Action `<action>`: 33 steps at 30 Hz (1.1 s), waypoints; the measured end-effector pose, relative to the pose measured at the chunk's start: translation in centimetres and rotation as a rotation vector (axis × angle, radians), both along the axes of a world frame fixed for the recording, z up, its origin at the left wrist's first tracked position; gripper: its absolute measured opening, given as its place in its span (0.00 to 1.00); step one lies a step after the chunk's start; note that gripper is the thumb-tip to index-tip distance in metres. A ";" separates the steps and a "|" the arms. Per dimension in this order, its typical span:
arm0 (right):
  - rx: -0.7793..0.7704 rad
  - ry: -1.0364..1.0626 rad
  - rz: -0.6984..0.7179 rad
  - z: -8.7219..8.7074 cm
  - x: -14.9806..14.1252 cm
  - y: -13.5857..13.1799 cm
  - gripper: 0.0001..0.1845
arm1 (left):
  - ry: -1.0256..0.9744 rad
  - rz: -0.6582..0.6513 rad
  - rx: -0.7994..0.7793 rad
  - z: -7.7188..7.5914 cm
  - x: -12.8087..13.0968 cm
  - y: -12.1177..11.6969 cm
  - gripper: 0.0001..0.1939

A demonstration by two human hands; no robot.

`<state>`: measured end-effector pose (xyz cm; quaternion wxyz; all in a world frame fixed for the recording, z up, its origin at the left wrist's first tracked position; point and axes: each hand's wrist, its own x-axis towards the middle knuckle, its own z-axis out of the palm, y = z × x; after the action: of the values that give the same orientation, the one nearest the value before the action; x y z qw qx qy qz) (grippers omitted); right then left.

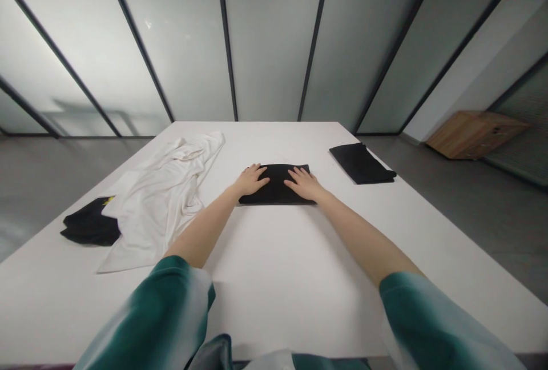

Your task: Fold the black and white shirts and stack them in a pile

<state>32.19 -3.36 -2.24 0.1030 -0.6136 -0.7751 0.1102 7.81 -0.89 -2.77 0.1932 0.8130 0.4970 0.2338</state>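
A black folded cloth (278, 186) lies flat in the middle of the white table, its outline a neat rectangle. My left hand (252, 180) rests on its left side with fingers spread and palm down. On the right side lies my right hand (303, 184), also flat with the fingers apart. Neither hand grips the fabric. What kind of garment the folded cloth is, I cannot tell.
On the left of the white table (274, 290), a rumpled white cloth (158, 204) partly covers a black cloth bundle (94, 224). Another folded black cloth (362, 163) sits near the right edge. Beyond stand frosted glass panels (274, 39) and a wooden cabinet (471, 133).
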 end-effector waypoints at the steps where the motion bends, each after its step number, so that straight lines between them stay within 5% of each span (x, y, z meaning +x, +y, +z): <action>1: -0.008 0.024 -0.019 -0.3 0.1 -0.1 0.35 | -0.013 -0.004 0.002 -0.3 -0.5 -0.1 0.30; 12: 0.312 0.519 -0.002 -3.0 2.1 0.7 0.15 | -0.039 0.045 0.060 -1.6 -2.1 -0.9 0.32; 19: 0.496 0.765 -0.331 -2.2 3.9 0.5 0.11 | -0.195 0.156 0.152 -1.9 -2.2 -0.5 0.33; 26: 0.332 0.691 -0.538 -2.2 5.1 0.7 0.15 | -0.513 0.469 0.061 -1.2 -2.7 -0.1 0.18; 33: 0.164 0.317 -0.587 -0.8 3.9 -0.4 0.24 | -0.611 0.655 0.088 -0.8 -3.5 0.1 0.08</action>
<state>36.11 -3.78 -3.02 0.2983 -0.7754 -0.5461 0.1074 4.34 -0.75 -3.55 0.2119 0.5142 0.6378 0.5329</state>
